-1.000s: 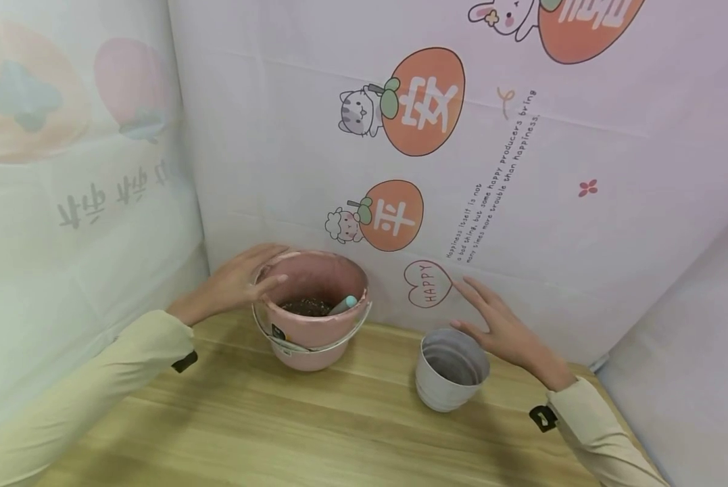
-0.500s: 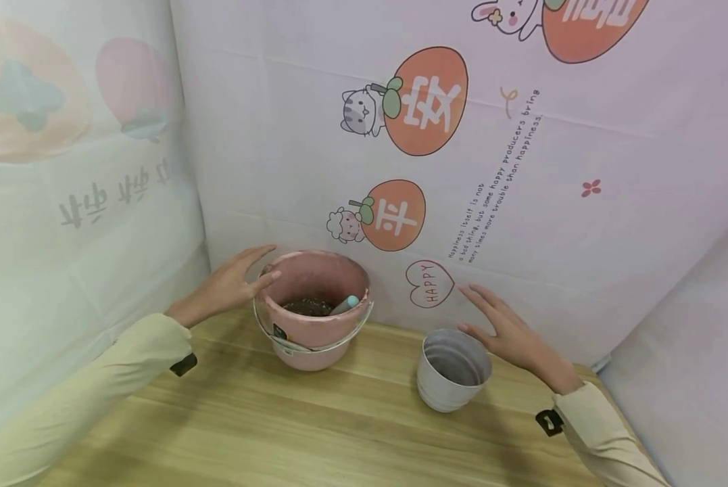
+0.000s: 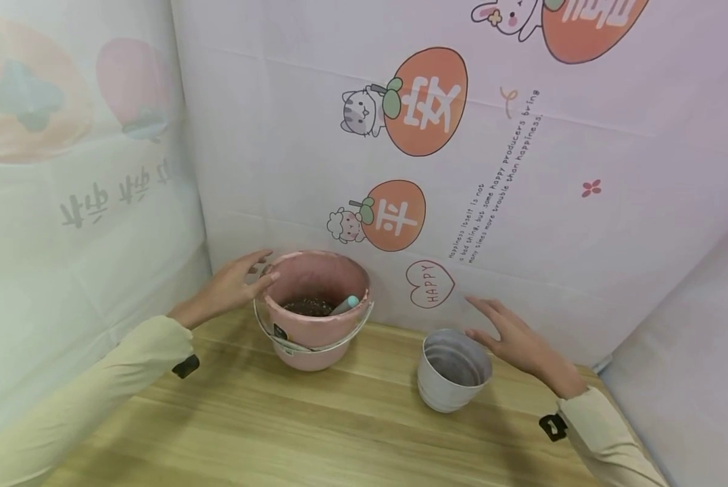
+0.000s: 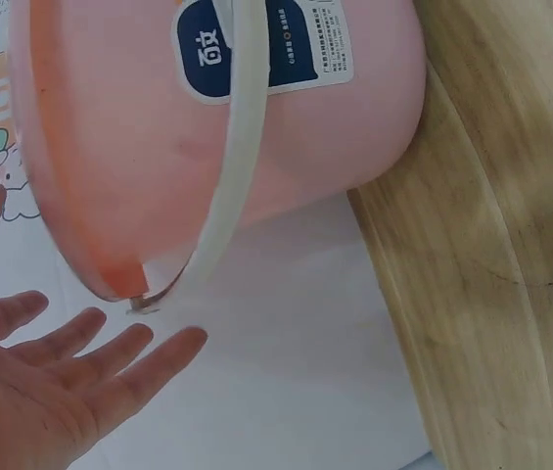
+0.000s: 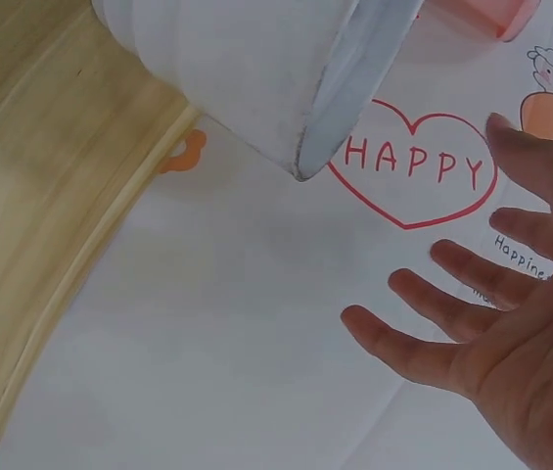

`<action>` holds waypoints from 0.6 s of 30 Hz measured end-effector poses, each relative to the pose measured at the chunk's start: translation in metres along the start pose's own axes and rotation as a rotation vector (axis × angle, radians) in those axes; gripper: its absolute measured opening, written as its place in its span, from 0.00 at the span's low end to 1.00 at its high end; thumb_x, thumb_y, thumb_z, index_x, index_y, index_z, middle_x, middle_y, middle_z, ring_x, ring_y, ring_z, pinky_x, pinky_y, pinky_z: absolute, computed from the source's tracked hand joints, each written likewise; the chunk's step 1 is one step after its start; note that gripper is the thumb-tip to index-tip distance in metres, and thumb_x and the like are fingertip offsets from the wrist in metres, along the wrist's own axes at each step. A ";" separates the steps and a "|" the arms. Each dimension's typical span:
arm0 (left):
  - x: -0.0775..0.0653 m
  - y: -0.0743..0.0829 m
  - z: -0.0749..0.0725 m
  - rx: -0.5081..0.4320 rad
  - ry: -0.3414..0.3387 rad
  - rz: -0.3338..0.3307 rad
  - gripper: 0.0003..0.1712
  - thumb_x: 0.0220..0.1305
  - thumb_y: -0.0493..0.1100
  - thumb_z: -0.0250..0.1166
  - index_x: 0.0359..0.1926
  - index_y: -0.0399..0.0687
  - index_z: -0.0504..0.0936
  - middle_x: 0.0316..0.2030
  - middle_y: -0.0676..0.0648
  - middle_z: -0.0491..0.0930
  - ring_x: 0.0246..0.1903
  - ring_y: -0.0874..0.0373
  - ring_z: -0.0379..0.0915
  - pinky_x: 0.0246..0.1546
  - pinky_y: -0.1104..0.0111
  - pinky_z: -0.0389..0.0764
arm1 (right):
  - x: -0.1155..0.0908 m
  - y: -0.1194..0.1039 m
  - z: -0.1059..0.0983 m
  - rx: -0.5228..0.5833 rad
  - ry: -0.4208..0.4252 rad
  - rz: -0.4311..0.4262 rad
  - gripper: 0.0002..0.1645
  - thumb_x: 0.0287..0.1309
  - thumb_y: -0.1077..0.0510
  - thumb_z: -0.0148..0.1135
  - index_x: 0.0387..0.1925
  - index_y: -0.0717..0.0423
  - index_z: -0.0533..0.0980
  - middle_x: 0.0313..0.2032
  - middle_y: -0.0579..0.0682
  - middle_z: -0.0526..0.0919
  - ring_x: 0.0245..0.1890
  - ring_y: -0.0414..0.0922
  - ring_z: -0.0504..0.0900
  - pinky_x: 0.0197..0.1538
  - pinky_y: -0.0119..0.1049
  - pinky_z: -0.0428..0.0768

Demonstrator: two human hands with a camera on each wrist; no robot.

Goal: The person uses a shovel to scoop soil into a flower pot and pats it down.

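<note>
A pink bucket (image 3: 310, 338) with a white wire handle stands upright at the back of the table, holding dark soil (image 3: 305, 307). Out of the soil leans a tool handle (image 3: 343, 306) with a light-blue end; its lower part is hidden. My left hand (image 3: 228, 287) hovers at the bucket's left rim, fingers spread, and in the left wrist view the fingers are apart from it. To the right stands a grey-white flowerpot (image 3: 445, 389), with no contents visible. Beside its upper right rim is my right hand (image 3: 518, 339), fingers extended and holding nothing.
The wooden table (image 3: 290, 433) ends against a white printed cloth wall (image 3: 303, 169) right behind the bucket and pot. Another cloth wall (image 3: 126, 270) closes the left side, and a third cloth wall (image 3: 692, 352) the right.
My right hand has drifted right and slightly down, away from the pot's rim. My left hand has shifted a little left from the bucket's rim. Bucket and pot stay put.
</note>
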State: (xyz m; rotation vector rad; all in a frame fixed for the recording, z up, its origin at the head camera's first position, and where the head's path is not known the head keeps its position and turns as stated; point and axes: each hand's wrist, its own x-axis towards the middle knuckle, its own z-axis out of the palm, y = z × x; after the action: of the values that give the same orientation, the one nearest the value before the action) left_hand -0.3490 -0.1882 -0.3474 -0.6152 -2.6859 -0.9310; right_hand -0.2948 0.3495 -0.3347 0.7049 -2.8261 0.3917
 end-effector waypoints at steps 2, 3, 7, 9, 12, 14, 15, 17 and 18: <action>0.001 -0.001 0.003 -0.008 -0.007 0.002 0.41 0.79 0.57 0.58 0.80 0.37 0.59 0.72 0.32 0.70 0.66 0.32 0.72 0.62 0.36 0.75 | -0.001 0.001 0.002 -0.003 -0.016 -0.007 0.40 0.72 0.51 0.66 0.78 0.60 0.63 0.70 0.70 0.70 0.69 0.70 0.69 0.67 0.70 0.69; 0.001 -0.002 0.004 -0.014 -0.010 0.002 0.41 0.79 0.55 0.59 0.80 0.37 0.59 0.71 0.32 0.70 0.65 0.32 0.72 0.62 0.37 0.75 | -0.001 0.001 0.003 -0.005 -0.022 -0.014 0.40 0.72 0.52 0.66 0.77 0.62 0.63 0.68 0.70 0.71 0.69 0.70 0.70 0.67 0.69 0.69; 0.002 -0.002 0.008 -0.045 -0.008 -0.009 0.40 0.79 0.53 0.59 0.80 0.35 0.59 0.70 0.31 0.71 0.65 0.31 0.73 0.60 0.38 0.77 | 0.001 0.003 0.006 -0.011 -0.018 -0.041 0.39 0.69 0.57 0.69 0.75 0.64 0.65 0.66 0.71 0.73 0.67 0.70 0.72 0.65 0.68 0.72; 0.002 -0.001 0.009 -0.061 0.002 -0.017 0.40 0.79 0.52 0.59 0.79 0.34 0.59 0.71 0.30 0.70 0.65 0.31 0.73 0.60 0.39 0.78 | 0.002 0.005 0.007 -0.019 -0.007 -0.046 0.39 0.68 0.58 0.70 0.74 0.65 0.66 0.65 0.72 0.74 0.66 0.70 0.73 0.65 0.68 0.72; 0.002 0.000 0.010 -0.088 0.015 -0.033 0.39 0.79 0.51 0.59 0.79 0.33 0.59 0.71 0.29 0.68 0.65 0.30 0.72 0.60 0.40 0.78 | 0.003 0.007 0.008 -0.022 -0.009 -0.038 0.38 0.67 0.59 0.70 0.73 0.67 0.67 0.64 0.72 0.75 0.64 0.70 0.74 0.63 0.68 0.74; 0.002 0.000 0.011 -0.113 0.017 -0.050 0.39 0.79 0.50 0.58 0.79 0.32 0.58 0.72 0.28 0.67 0.65 0.29 0.72 0.60 0.41 0.79 | 0.002 0.008 0.009 -0.017 -0.025 -0.025 0.37 0.67 0.58 0.70 0.72 0.68 0.68 0.63 0.72 0.75 0.61 0.70 0.77 0.61 0.67 0.76; 0.002 0.000 0.011 -0.133 0.017 -0.065 0.39 0.79 0.49 0.58 0.79 0.32 0.58 0.73 0.28 0.66 0.66 0.29 0.71 0.60 0.41 0.79 | 0.002 0.009 0.010 -0.011 -0.037 -0.013 0.37 0.68 0.58 0.69 0.72 0.68 0.68 0.63 0.72 0.75 0.60 0.69 0.78 0.60 0.65 0.77; 0.001 0.001 0.011 -0.168 0.013 -0.094 0.39 0.79 0.49 0.58 0.79 0.32 0.57 0.74 0.28 0.65 0.66 0.28 0.71 0.60 0.42 0.79 | 0.002 0.010 0.012 0.001 -0.060 0.005 0.37 0.68 0.58 0.69 0.72 0.68 0.67 0.63 0.73 0.75 0.56 0.67 0.81 0.57 0.63 0.80; 0.001 0.001 0.012 -0.180 0.014 -0.107 0.39 0.79 0.48 0.58 0.79 0.32 0.57 0.74 0.27 0.64 0.66 0.28 0.70 0.60 0.42 0.79 | 0.002 0.010 0.013 0.010 -0.072 0.015 0.37 0.68 0.58 0.69 0.72 0.68 0.67 0.64 0.73 0.75 0.54 0.67 0.82 0.55 0.62 0.81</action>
State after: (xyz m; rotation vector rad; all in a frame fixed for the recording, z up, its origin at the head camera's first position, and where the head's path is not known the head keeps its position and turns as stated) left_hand -0.3503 -0.1798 -0.3555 -0.5015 -2.6641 -1.2102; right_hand -0.3027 0.3536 -0.3483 0.7147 -2.8999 0.3915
